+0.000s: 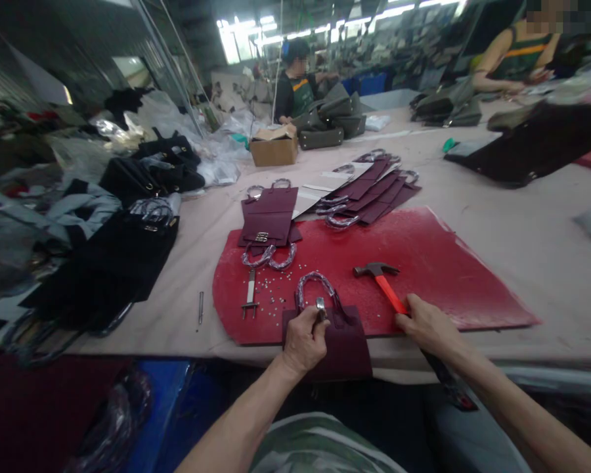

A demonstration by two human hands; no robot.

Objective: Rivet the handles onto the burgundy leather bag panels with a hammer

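My right hand (428, 323) is wrapped round the orange handle of a claw hammer (389, 289), whose dark head is over the red board (414, 246). In my left hand (303, 341) a short metal punch (320, 303) is pinched upright, its shiny top showing above the fingers; its lower end is hidden. Under that hand a burgundy handbag panel (347, 348) lies across the board's front edge. Its handle (315, 279) is wrapped in clear plastic and points away from me.
Small studs (270, 289) are scattered on the board near a metal forked tool (250, 295). A metal rod (200, 307) lies left of the board. Burgundy panels (270, 213) are stacked behind, black bags (108, 263) at left, a cardboard box (274, 150) farther back. Two people work across the table.
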